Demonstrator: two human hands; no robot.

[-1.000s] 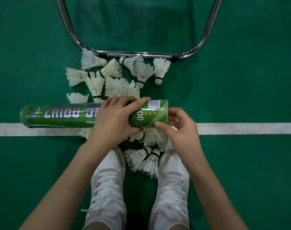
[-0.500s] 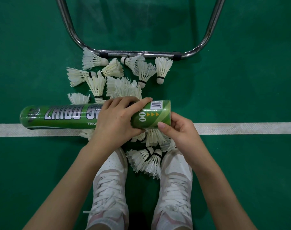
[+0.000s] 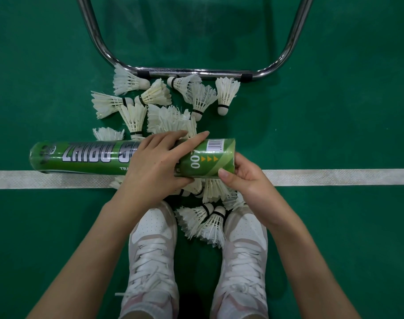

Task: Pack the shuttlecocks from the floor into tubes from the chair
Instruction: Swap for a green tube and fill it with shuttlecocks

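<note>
- The left hand [image 3: 157,166] lies over the middle of a green tube [image 3: 99,157], palm down, fingers curled over its far side and thumb under its near side, gripping it.
- The right hand [image 3: 247,180] meets the tube's right end, thumb pressed on the near edge of the rim and the fingers curled round the end; what they do at the mouth is hidden.
- Both forearms reach forward from the bottom edge and angle in towards each other.
- The tube is held level and crosswise, its long part stretching out to the left of the left hand, above a white line [image 3: 334,177] painted on the floor.
- Shuttlecocks [image 3: 164,118] lie scattered on the floor beyond the hands, and more shuttlecocks [image 3: 203,224] lie under and just behind the hands.
- These nearer ones sit between two white shoes [image 3: 152,247], below the wrists.
- The floor [image 3: 334,111] is a green court surface.
- Beyond the far shuttlecocks a bent metal chair frame [image 3: 191,72] rests on the floor, some feathers touching its bar.
</note>
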